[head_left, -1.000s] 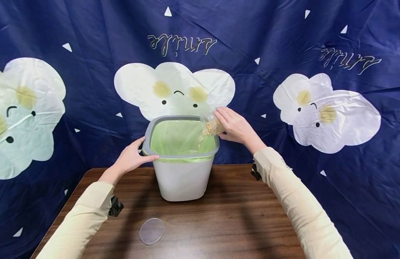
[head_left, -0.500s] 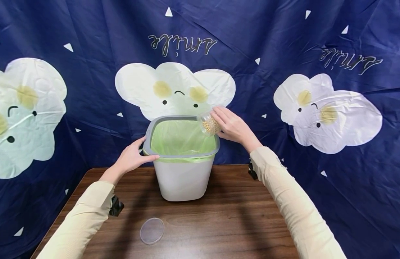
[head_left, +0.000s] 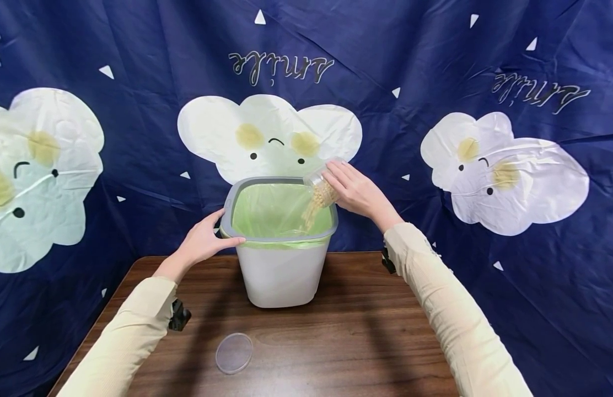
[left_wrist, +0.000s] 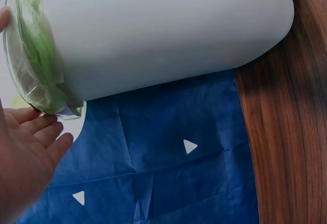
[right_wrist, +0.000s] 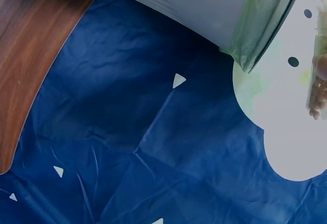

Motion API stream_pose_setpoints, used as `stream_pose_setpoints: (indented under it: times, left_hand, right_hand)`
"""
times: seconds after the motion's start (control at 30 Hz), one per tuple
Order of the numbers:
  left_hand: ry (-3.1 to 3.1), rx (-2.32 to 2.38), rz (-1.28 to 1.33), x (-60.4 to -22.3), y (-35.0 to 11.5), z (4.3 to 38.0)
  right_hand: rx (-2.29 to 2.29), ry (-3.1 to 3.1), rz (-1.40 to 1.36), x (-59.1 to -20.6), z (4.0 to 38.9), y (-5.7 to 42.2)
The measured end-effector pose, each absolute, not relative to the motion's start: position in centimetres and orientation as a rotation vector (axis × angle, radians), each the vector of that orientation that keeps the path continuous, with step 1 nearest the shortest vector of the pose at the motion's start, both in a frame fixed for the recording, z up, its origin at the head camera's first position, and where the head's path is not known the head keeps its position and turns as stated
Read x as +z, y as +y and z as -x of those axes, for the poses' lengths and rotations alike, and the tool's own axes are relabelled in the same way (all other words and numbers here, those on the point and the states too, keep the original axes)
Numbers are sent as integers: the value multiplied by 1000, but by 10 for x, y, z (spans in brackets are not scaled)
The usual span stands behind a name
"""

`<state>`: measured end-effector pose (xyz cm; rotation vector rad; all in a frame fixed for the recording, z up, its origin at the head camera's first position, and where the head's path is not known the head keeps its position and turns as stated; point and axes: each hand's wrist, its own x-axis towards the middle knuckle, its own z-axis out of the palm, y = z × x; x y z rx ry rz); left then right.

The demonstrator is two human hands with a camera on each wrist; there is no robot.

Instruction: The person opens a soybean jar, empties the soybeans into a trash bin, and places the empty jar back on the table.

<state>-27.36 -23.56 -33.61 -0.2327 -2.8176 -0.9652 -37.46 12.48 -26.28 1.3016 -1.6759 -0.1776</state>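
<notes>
A white trash bin with a grey rim and a green liner bag stands on the table. My right hand grips a clear jar, tilted mouth-down over the bin's right side. Pale yellow beans stream from it into the bag. In the right wrist view only part of the jar and some fingertips show at the right edge. My left hand rests on the bin's left front corner, thumb on the front rim, fingers extended along the left side. The bag's bottom is hidden.
A round clear lid lies on the brown wooden table in front of the bin. Behind and beside the table hangs a dark blue cloth printed with clouds and white triangles.
Beans fell from the jar a second ago, and none were falling half a second ago. Now the jar is tipped down again and a thicker stream pours out. My left hand stays put.
</notes>
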Motion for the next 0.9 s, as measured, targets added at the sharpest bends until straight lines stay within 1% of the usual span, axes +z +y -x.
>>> stream_pose_setpoints:
  times: [0.47,0.63,0.9]
  left_hand:
    - [-2818,-964,229,-336,-235,274]
    - [-2811,-970,232,-336,-236,274]
    - [-2811,-963,235,-337,-236,275]
  right_hand:
    - [-173,-1674,-1314,-262,374,124]
    - [-224,-1685,-1352,-263,373,124]
    - [-283,-1701,-1341,-264,369,124]
